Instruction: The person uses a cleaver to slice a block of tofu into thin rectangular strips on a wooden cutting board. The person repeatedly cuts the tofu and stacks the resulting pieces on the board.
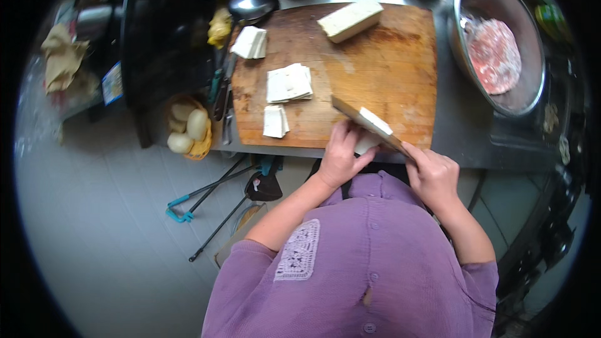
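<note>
A wooden cutting board [385, 70] lies before me. My right hand [434, 173] grips a knife [350, 109] by its handle, the blade over the board's near edge. A thin white slice [375, 121] lies along the blade's far side. My left hand [342, 155] is at a white block [367, 142], probably tofu, on the near side of the blade; the hand and knife partly hide it. Stacked white slices [288, 83] sit left of centre, with a smaller stack [275, 121] nearer me and another [250, 42] at the upper left. A larger pale block [351, 19] rests at the back.
A steel bowl [535, 84] with pinkish meat [495, 56] stands to the right. Left of the board are a black ladle [253, 5], utensils and a wicker basket [203, 146] of peeled potatoes or similar. A dustpan [264, 187] is on the floor below the counter's edge.
</note>
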`<action>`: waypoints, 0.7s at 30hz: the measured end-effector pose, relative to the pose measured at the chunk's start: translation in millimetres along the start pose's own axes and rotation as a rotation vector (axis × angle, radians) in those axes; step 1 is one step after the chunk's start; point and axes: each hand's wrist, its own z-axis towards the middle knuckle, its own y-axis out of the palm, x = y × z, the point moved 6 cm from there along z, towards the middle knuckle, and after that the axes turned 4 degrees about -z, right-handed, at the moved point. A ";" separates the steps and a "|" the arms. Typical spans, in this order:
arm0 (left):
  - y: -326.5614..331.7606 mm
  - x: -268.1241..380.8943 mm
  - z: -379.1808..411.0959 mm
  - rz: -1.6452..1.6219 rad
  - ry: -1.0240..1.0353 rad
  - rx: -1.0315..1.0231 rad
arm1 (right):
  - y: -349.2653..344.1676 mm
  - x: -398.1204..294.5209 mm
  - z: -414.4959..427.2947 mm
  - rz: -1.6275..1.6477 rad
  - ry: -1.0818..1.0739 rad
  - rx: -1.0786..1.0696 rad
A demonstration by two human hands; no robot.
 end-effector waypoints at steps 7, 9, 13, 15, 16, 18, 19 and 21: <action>-25.8 -6.1 -6.5 -1.003 -0.480 0.277 | -28.0 -4.8 0.1 0.485 0.194 -0.102; -23.6 3.5 -3.1 -1.683 -0.590 0.277 | -16.5 -5.4 -8.6 0.807 0.401 -0.316; -34.0 28.6 1.4 -2.142 -0.535 0.090 | -6.0 -22.8 -14.2 1.069 0.622 -0.508; -37.7 32.4 0.7 -2.123 -0.614 0.111 | -3.5 -26.8 -17.3 1.086 0.626 -0.495; -39.3 32.2 0.0 -2.101 -0.624 0.103 | -3.2 -29.0 -18.8 1.094 0.627 -0.486; -43.3 30.2 0.6 -2.055 -0.611 0.030 | -4.6 -35.4 -23.4 1.126 0.636 -0.428; -45.1 28.1 0.8 -2.028 -0.588 -0.032 | -5.2 -39.5 -25.2 1.141 0.643 -0.397; -51.2 24.2 2.0 -1.984 -0.600 -0.095 | -8.8 -47.4 -27.0 1.152 0.655 -0.307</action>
